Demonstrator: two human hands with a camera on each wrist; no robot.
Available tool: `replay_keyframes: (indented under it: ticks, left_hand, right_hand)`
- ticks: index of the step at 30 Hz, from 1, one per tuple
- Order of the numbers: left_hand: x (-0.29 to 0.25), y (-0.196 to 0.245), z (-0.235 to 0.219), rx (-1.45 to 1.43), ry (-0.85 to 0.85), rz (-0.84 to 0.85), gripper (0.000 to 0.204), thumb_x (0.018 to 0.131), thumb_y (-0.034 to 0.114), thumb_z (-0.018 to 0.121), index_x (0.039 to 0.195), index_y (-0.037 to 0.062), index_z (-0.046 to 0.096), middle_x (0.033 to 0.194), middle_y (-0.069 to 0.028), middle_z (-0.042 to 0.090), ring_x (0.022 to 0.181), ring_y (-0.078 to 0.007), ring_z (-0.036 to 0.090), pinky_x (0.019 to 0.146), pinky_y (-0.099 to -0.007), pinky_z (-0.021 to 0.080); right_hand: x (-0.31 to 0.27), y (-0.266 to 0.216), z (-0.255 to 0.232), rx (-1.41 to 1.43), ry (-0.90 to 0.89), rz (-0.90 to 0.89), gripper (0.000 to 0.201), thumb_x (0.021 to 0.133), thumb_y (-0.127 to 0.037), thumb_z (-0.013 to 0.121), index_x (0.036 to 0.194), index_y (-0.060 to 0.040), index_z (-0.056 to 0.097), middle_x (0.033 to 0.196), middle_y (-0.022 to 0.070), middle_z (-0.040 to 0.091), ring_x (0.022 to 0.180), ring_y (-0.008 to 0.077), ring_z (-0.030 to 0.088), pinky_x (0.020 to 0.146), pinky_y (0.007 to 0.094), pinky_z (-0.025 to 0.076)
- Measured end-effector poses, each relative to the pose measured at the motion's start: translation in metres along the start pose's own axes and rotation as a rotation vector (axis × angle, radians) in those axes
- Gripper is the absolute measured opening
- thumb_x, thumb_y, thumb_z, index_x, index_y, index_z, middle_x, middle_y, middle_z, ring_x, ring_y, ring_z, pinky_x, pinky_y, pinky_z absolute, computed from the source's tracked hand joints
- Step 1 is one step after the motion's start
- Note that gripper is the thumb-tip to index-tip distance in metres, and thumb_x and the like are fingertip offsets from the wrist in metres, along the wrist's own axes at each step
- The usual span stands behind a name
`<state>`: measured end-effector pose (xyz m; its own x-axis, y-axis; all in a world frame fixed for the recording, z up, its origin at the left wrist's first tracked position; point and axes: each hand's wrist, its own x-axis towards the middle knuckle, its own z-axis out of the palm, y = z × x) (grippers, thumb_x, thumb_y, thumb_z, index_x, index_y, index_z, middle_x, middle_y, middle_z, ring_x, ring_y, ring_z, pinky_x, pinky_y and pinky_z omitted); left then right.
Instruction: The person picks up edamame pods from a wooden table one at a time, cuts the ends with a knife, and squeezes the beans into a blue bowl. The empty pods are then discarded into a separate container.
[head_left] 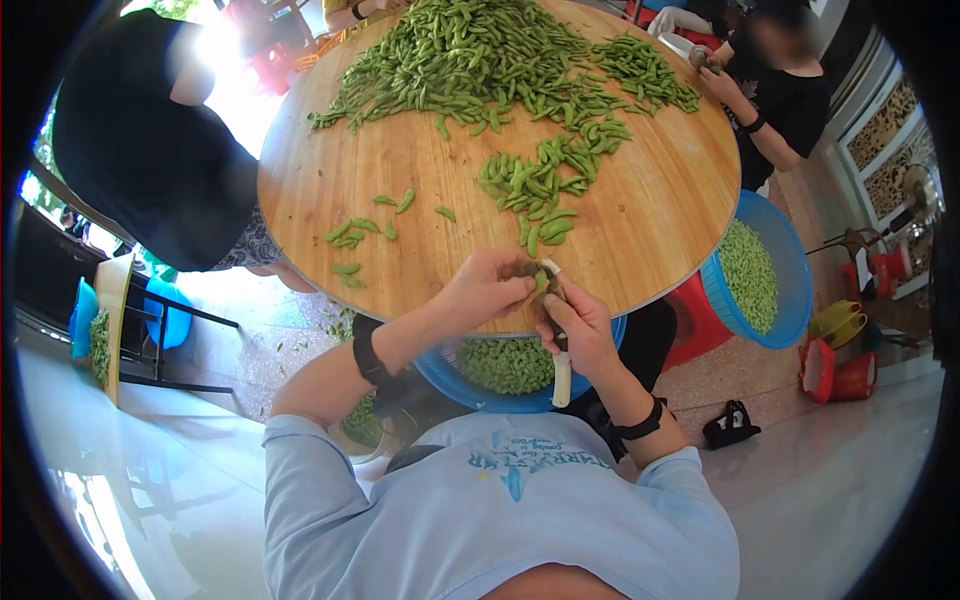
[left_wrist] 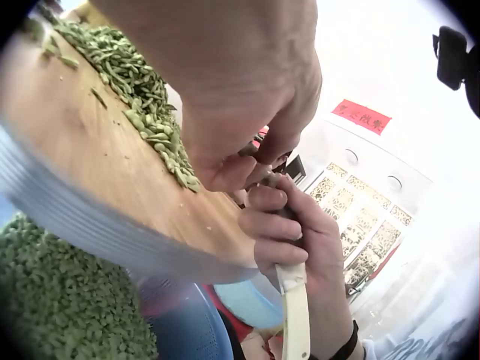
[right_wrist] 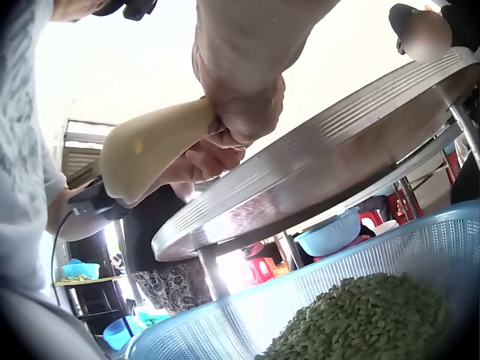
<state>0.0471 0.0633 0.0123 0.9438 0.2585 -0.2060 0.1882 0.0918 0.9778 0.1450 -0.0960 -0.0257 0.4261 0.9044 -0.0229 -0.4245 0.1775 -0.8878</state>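
Note:
Above the table's near edge, my left hand (head_left: 485, 290) pinches a green pod (head_left: 541, 281), its fingertips close against my right hand (head_left: 585, 330). Curled fingers of the right hand grip a tool with a pale handle (head_left: 562, 382), which hangs down below the fist. The left wrist view has the left hand (left_wrist: 240, 105) over the right hand (left_wrist: 304, 232) and the handle (left_wrist: 296, 319). Seen from the right wrist, the handle (right_wrist: 154, 150) sticks out of the right hand (right_wrist: 244, 109); the tool's working end is hidden by fingers.
Green pods (head_left: 460, 60) are heaped on the round wooden table (head_left: 400, 250), with loose ones nearer. A blue basket of shelled beans (head_left: 505, 365) sits below the table edge, another blue basket (head_left: 790, 280) to the right. People are at the left, the far side and the right.

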Motion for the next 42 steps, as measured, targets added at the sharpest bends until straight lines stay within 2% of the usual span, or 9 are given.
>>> replay_keyframes:
  ticks: [5,13,23,26,28,31,35,37,42]
  left_hand:
    - [-0.006,-0.006,0.007,-0.084,0.057,-0.034,0.022,0.087,0.005,0.054,0.107,-0.0027,0.059,0.071,-0.0002,0.056,0.056,-0.0043,0.046,0.048,-0.0198,0.037]
    - [-0.005,-0.019,0.015,0.066,0.137,0.255,0.016,0.09,0.008,0.055,0.102,-0.0033,0.056,0.081,0.0005,0.057,0.067,-0.0044,0.05,0.057,-0.0204,0.041]
    - [-0.012,-0.011,0.009,-0.065,0.037,0.167,0.013,0.091,0.008,0.053,0.1,-0.0013,0.055,0.08,0.0024,0.054,0.07,-0.0031,0.047,0.059,-0.0208,0.041]
    - [-0.019,-0.005,-0.013,0.223,-0.02,0.141,0.01,0.088,0.006,0.054,0.095,0.0013,0.058,0.08,-0.0009,0.058,0.065,-0.0106,0.052,0.059,-0.0258,0.044]
    - [-0.02,-0.003,-0.038,1.063,0.297,0.422,0.01,0.084,0.008,0.056,0.09,0.0031,0.061,0.081,-0.0085,0.062,0.066,-0.0241,0.058,0.063,-0.0339,0.047]
    - [-0.013,-0.005,-0.064,1.61,0.398,0.376,0.012,0.081,0.011,0.058,0.089,0.0028,0.062,0.084,-0.0153,0.061,0.075,-0.036,0.059,0.07,-0.0419,0.048]
    - [0.029,-0.004,-0.042,1.332,0.365,0.476,0.017,0.083,0.017,0.058,0.09,0.0016,0.062,0.088,-0.0177,0.061,0.085,-0.0365,0.059,0.076,-0.0442,0.047]
    - [0.053,0.008,-0.023,1.178,0.296,0.043,0.024,0.082,0.023,0.058,0.088,-0.0001,0.06,0.096,-0.0208,0.059,0.093,-0.0388,0.057,0.079,-0.0469,0.045]
    - [0.077,-0.006,-0.015,1.123,0.362,0.084,0.026,0.081,0.021,0.055,0.09,-0.0025,0.059,0.098,-0.0221,0.059,0.095,-0.0406,0.056,0.082,-0.048,0.045]
  right_hand:
    - [-0.003,0.007,0.003,-0.104,-0.037,-0.019,0.028,0.096,-0.006,0.042,0.123,0.0001,0.048,0.079,0.0064,0.055,0.056,0.0076,0.047,0.043,0.0205,0.039]
    - [-0.001,0.002,0.002,0.023,-0.062,-0.01,0.032,0.095,-0.005,0.045,0.126,0.0003,0.047,0.079,0.006,0.054,0.056,0.0074,0.046,0.043,0.0196,0.038]
    - [-0.003,0.001,-0.005,-0.051,-0.114,-0.03,0.036,0.093,-0.003,0.047,0.129,0.0,0.05,0.074,0.0044,0.056,0.05,0.006,0.043,0.043,0.0189,0.034]
    - [-0.01,0.0,-0.001,-0.254,-0.097,-0.044,0.028,0.095,-0.006,0.047,0.121,0.0013,0.053,0.074,0.0016,0.055,0.051,0.003,0.043,0.044,0.0178,0.033]
    - [-0.006,-0.005,-0.012,-0.269,-0.033,-0.028,0.027,0.095,-0.007,0.047,0.119,0.0011,0.053,0.074,0.0014,0.055,0.051,0.0029,0.043,0.044,0.0176,0.033]
    - [-0.003,-0.006,-0.027,-0.257,0.045,-0.036,0.025,0.095,-0.009,0.047,0.117,0.001,0.052,0.073,0.0013,0.054,0.05,0.0027,0.042,0.044,0.0175,0.033]
    - [0.002,-0.004,-0.025,-0.186,0.065,-0.047,0.025,0.096,-0.011,0.045,0.116,0.0014,0.051,0.073,0.0016,0.053,0.05,0.0028,0.043,0.043,0.0175,0.033]
    - [0.001,-0.004,-0.027,-0.233,0.043,-0.047,0.027,0.096,-0.011,0.044,0.119,0.0017,0.05,0.075,0.0027,0.053,0.051,0.0038,0.043,0.043,0.0181,0.033]
    - [0.001,-0.002,-0.03,-0.281,0.052,-0.077,0.029,0.097,-0.012,0.042,0.12,0.0029,0.048,0.077,0.0041,0.053,0.052,0.0056,0.044,0.044,0.0189,0.034]
